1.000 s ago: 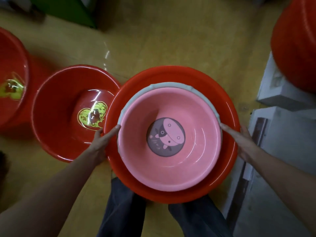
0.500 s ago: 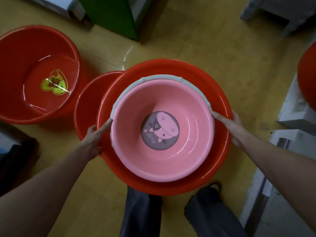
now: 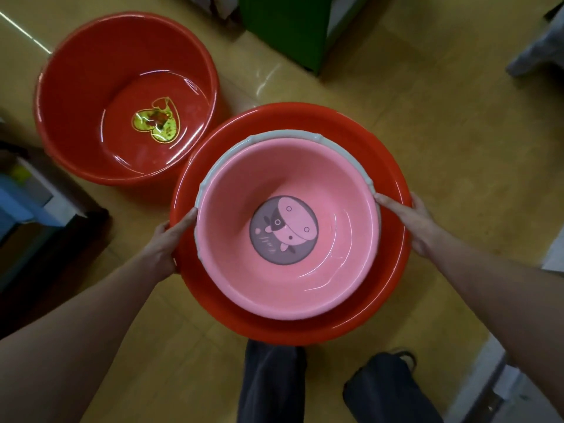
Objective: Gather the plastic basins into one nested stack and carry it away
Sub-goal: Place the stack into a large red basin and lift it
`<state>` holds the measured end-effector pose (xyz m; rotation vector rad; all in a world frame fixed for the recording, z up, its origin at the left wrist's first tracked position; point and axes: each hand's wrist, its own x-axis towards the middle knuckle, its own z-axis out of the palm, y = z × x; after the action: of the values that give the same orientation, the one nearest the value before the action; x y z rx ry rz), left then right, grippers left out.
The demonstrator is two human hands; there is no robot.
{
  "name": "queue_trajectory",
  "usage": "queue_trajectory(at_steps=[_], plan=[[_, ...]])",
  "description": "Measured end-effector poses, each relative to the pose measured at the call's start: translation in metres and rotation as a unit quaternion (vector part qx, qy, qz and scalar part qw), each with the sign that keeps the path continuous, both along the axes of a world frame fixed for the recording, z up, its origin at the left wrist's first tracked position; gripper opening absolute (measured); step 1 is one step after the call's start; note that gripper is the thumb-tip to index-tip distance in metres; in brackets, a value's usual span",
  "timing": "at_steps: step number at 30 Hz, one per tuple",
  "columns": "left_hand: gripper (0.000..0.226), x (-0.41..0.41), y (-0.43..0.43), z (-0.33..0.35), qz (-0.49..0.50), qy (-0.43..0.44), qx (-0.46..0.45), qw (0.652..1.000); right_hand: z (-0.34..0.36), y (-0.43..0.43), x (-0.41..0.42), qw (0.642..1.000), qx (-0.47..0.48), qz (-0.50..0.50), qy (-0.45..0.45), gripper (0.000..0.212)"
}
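I hold a nested stack in the middle of the head view. A large red basin [image 3: 305, 116] is the outer one. Inside it a grey basin [image 3: 274, 136] shows only as a rim, and a pink basin [image 3: 244, 193] with a cartoon sticker lies on top. My left hand [image 3: 166, 242] grips the stack's left rim, thumb against the grey rim. My right hand [image 3: 412, 221] grips the right rim the same way. A separate red basin [image 3: 91, 87] with a heart sticker stands on the floor at the upper left, close to the stack's edge.
The floor [image 3: 442, 148] is yellow. A green cabinet [image 3: 283, 25] stands at the top, boxes [image 3: 18, 196] at the left edge, white furniture [image 3: 518, 392] at the lower right. My legs [image 3: 271, 383] and a shoe [image 3: 387, 389] are below the stack.
The view has swung left, so the heart-sticker basin sits nearer the stack. A second red basin, seen partly under the stack's left side before, no longer shows. Both hands keep their grip.
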<state>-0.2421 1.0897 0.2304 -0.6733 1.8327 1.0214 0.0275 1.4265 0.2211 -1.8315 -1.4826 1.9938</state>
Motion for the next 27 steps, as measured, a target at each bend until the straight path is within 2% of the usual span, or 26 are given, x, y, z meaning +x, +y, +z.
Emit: queue_trajectory(at_steps=[5, 12, 17, 20, 24, 27], plan=[[0.095, -0.024, -0.025, -0.004, 0.030, -0.004, -0.002, 1.000, -0.004, -0.010, -0.046, 1.000, -0.012, 0.020, -0.008, 0.130], [0.102, -0.045, -0.045, -0.032, 0.051, -0.015, -0.007, 0.999, -0.027, -0.004, -0.099, 0.997, -0.007, 0.080, -0.009, 0.122], [0.110, -0.046, -0.052, -0.064, 0.057, -0.035, -0.001, 0.998, -0.060, 0.013, -0.129, 0.991, -0.015, 0.132, -0.024, 0.131], [0.099, -0.040, -0.053, -0.085, 0.074, -0.046, 0.008, 0.996, -0.078, 0.023, -0.140, 0.986, -0.015, 0.159, -0.042, 0.140], [0.092, -0.032, -0.048, -0.118, 0.103, -0.049, -0.003, 0.993, -0.110, 0.034, -0.157, 0.986, -0.002, 0.164, -0.037, 0.124], [0.087, -0.031, -0.042, -0.139, 0.117, -0.046, 0.004, 0.992, -0.132, 0.044, -0.169, 0.986, 0.000, 0.166, -0.020, 0.092]])
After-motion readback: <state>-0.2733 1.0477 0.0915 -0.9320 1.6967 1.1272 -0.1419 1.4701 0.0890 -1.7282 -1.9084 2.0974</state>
